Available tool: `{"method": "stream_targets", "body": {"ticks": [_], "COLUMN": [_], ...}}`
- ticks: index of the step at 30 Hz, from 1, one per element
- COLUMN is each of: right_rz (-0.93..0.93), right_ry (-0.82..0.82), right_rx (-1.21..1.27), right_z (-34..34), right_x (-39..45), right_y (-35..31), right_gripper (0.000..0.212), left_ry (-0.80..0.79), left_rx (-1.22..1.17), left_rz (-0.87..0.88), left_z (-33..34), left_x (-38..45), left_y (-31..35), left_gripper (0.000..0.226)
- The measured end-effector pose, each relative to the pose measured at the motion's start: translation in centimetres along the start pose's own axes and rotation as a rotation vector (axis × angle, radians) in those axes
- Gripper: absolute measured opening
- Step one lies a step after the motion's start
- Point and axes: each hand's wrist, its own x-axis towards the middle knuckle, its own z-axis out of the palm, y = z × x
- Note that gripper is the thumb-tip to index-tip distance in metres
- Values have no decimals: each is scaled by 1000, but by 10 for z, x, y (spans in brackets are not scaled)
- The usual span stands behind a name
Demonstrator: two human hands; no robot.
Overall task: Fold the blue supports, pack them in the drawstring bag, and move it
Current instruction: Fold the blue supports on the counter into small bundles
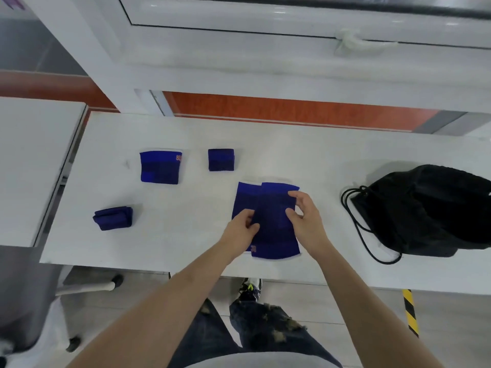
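Two long blue supports (pixel 271 221) lie overlapped and flat on the white table (pixel 318 155) in front of me. My left hand (pixel 243 229) pinches their left edge near the middle. My right hand (pixel 305 216) grips their right edge, thumb and fingers curled over the fabric. A flat blue support (pixel 160 167) lies at the back left. A small folded support (pixel 221 159) sits behind the pair. Another folded one (pixel 113 218) rests at the near left. The black drawstring bag (pixel 430 211) lies on the right, its cord (pixel 356 221) looping toward me.
A second white table (pixel 32 155) adjoins on the left with a narrow gap. A window frame and sill (pixel 265 62) run behind the table. Below the front edge I see my legs, a chair base (pixel 90 286) and yellow-black floor tape (pixel 410 312).
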Motion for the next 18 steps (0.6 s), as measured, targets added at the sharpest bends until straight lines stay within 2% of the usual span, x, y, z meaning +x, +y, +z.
{"method": "stream_targets", "body": {"ticks": [3, 5, 12, 18], "right_rz": [-8, -40, -131, -41], "right_ry": [-37, -58, -93, -157], "right_rx": [-243, -376, -568, -707], "right_z": [21, 34, 55, 62], "right_x": [8, 11, 19, 23], "right_y": [10, 15, 19, 27], "right_gripper": [41, 45, 55, 62], "left_ry": [64, 97, 153, 153], "left_rx": [71, 32, -11, 1], "left_rz": [-28, -55, -103, -142], "left_z": [-10, -14, -25, -28], "left_x": [-4, -3, 4, 13], "left_y": [-11, -18, -25, -30], "left_gripper": [43, 47, 43, 49]}}
